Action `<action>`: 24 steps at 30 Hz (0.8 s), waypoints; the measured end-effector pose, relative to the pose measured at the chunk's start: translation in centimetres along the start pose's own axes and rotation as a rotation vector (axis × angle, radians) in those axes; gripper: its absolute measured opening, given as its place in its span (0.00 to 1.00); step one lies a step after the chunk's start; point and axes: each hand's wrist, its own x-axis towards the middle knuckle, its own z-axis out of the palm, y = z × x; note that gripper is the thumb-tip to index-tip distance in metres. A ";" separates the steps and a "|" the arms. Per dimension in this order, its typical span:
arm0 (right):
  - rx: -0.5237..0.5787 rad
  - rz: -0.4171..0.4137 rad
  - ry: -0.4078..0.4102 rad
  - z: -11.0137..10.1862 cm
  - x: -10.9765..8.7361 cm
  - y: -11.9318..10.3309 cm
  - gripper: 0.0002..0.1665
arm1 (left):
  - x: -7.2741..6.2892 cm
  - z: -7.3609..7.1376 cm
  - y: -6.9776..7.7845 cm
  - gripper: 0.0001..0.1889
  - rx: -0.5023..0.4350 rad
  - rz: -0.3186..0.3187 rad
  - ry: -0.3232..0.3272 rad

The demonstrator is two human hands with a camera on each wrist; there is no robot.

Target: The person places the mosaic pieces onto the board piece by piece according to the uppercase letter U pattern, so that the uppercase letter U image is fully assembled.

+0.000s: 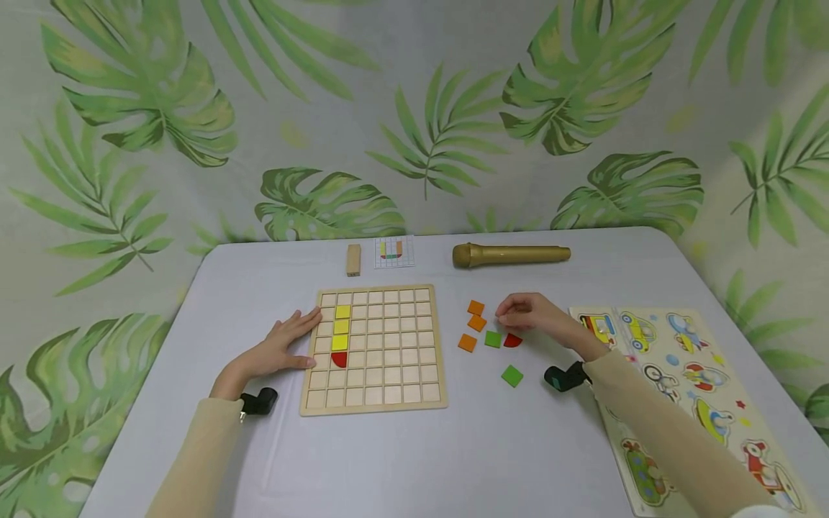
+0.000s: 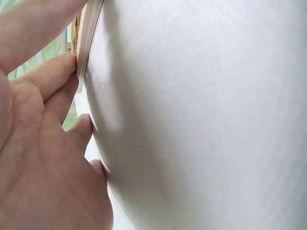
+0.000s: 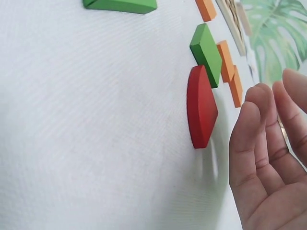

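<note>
My left hand (image 1: pixel 280 348) is spread at the left edge of a wooden grid board (image 1: pixel 374 412), its thumb and fingertips touching the frame. In the left wrist view the fingers (image 2: pixel 53 76) meet the board's side (image 2: pixel 91 33). Yellow squares (image 1: pixel 340 326) fill one column of the board, with a red quarter-circle piece (image 1: pixel 339 359) below them. My right hand (image 1: pixel 527 314) hovers over the table with loosely bent fingers and nothing visible in them. Just beside it lies another red quarter-circle piece (image 3: pixel 200 108), touching or almost touching a green square (image 3: pixel 207 55). Orange squares (image 1: pixel 467 342) lie to its left.
Another green square (image 1: pixel 512 375) lies nearer me. Behind the board are a small wooden block (image 1: pixel 352 260), a pattern card (image 1: pixel 393 252) and a gold microphone (image 1: pixel 512 255). A vehicle puzzle board (image 1: pixel 680 360) lies at the right, partly under my right forearm.
</note>
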 end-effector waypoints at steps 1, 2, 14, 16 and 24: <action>0.002 0.000 -0.003 0.1 -0.1 0.0 0.17 | 0.0 0.0 0.0 0.47 0.001 0.000 0.000; 0.005 -0.001 -0.004 0.1 -0.1 0.0 0.17 | 0.0 0.0 0.0 0.47 0.001 0.002 0.000; -0.100 -0.109 -0.052 0.9 -0.3 0.1 0.10 | 0.0 0.2 -0.2 0.47 0.007 0.016 0.006; -0.125 -0.128 -0.048 1.1 -0.4 0.0 0.09 | 0.0 0.2 -0.2 0.47 0.005 0.019 0.006; -0.292 -0.205 0.003 2.1 0.1 0.2 0.12 | 0.0 0.0 -0.1 0.47 0.002 0.016 0.002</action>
